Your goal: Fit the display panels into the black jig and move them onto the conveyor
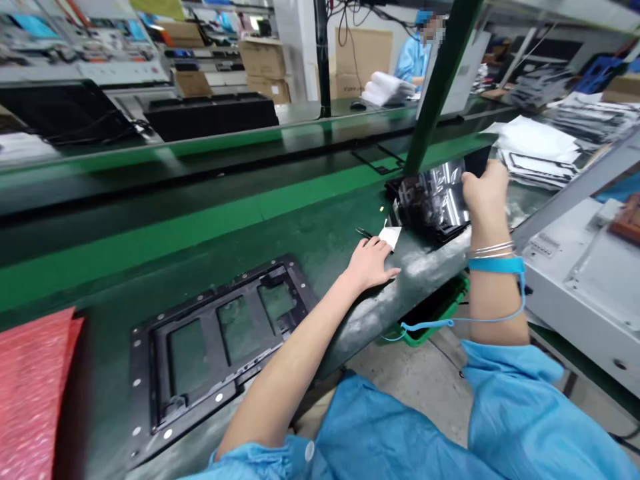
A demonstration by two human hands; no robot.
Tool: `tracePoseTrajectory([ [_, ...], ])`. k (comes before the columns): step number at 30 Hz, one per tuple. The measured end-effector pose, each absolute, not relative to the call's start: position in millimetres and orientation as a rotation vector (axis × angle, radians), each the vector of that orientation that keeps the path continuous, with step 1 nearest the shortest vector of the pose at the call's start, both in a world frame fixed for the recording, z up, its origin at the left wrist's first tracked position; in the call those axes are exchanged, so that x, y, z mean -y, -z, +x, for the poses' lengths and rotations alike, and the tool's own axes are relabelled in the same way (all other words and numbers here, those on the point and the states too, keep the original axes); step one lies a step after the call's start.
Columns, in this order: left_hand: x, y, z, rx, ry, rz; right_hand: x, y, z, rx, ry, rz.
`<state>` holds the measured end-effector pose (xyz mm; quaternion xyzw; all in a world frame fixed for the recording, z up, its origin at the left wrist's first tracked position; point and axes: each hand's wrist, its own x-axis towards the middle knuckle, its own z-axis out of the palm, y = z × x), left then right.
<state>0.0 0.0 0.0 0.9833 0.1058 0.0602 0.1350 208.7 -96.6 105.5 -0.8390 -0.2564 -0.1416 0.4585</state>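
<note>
Left hand [371, 261] flat on bench [320, 233], right hand [484, 190] gripping glossy panel [440, 193].

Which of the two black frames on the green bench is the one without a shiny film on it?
The large frame lying flat near the left elbow. Its windows are bare, while the other frame, under the right hand, carries shiny film.

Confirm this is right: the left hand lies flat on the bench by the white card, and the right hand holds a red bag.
Not quite. In the head view the right hand holds a shiny clear bag, not a red one. The left hand does lie flat on the bench by the white card.
</note>
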Motion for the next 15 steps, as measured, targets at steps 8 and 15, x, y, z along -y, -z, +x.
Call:
tracePoseTrajectory([
  [8,-23,-24,-60,-0.398,-0.273,2.674,119,-88,152,0.428,0.415,-1.581],
  [15,-48,-53,-253,-0.891,-0.876,2.046,105,-64,69,0.437,-0.159,-1.217],
])
